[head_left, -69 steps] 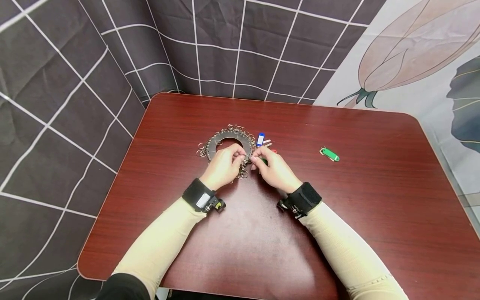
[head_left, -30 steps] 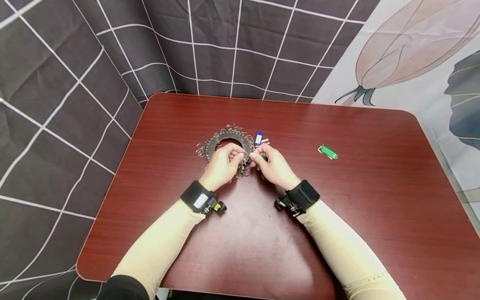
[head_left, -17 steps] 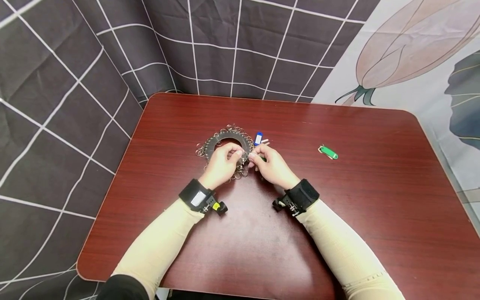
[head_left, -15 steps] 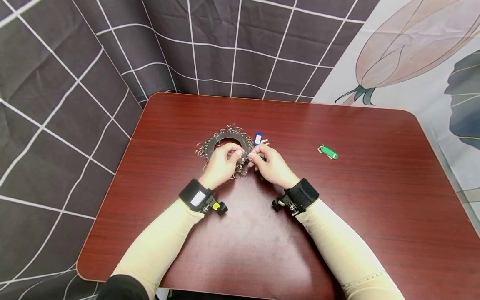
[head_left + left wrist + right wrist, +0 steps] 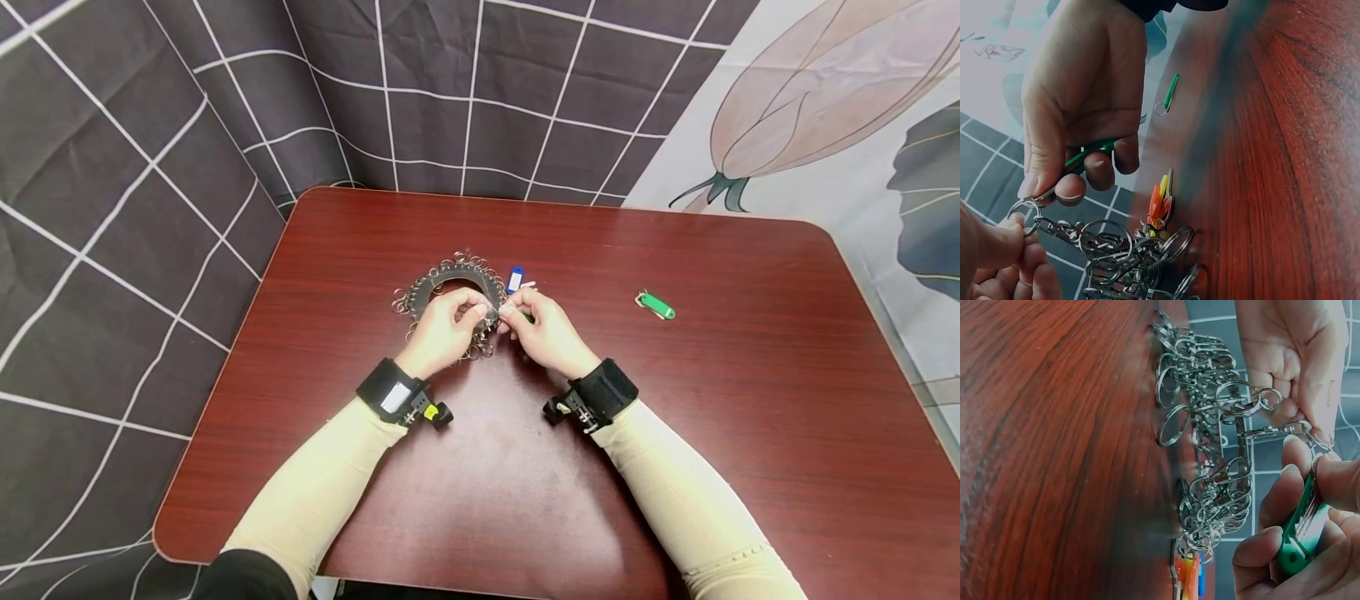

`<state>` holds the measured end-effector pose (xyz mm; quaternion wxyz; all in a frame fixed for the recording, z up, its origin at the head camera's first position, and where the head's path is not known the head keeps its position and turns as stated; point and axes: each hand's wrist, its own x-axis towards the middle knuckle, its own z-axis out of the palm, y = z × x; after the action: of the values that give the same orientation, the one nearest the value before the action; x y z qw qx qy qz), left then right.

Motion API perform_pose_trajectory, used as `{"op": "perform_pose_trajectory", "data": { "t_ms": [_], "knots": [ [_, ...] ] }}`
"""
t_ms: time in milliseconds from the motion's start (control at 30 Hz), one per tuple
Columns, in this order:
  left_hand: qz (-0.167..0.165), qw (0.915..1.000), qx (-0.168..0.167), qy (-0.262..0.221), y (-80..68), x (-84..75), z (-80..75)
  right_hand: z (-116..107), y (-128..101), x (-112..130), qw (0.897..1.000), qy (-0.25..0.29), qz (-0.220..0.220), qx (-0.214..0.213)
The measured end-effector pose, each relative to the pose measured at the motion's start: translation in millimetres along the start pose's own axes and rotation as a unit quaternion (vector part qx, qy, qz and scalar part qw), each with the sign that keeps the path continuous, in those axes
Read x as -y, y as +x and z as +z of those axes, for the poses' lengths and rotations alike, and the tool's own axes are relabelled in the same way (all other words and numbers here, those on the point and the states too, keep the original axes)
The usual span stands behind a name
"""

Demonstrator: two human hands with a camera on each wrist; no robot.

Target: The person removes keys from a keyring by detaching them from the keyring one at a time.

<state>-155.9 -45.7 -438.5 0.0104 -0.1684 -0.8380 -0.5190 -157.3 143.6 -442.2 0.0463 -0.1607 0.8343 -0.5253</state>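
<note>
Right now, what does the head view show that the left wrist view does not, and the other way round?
Only the head view shows the whole table, the dark disc fringed with metal rings, the blue tag, both sleeves and the wrist straps. Only the left wrist view shows the close detail: the right hand pinches a green tag at a small ring, which the left hand also pinches, and red and yellow tags lie beside the ring pile. Both show the two hands meeting and a second green tag lying apart.
</note>
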Motion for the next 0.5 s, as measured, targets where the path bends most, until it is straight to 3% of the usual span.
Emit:
{"op": "perform_pose_trajectory", "data": {
  "t_ms": [300,500],
  "knots": [
    [0.001,0.9984,0.009,0.056,0.0,-4.4,-2.8,-2.2,-0.4,3.0,1.000,-0.011,0.012,0.002],
    [-0.011,0.9969,0.037,0.069,1.0,-5.3,-2.0,-3.7,-1.0,2.8,1.000,-0.012,0.002,-0.006]
  ]
}}
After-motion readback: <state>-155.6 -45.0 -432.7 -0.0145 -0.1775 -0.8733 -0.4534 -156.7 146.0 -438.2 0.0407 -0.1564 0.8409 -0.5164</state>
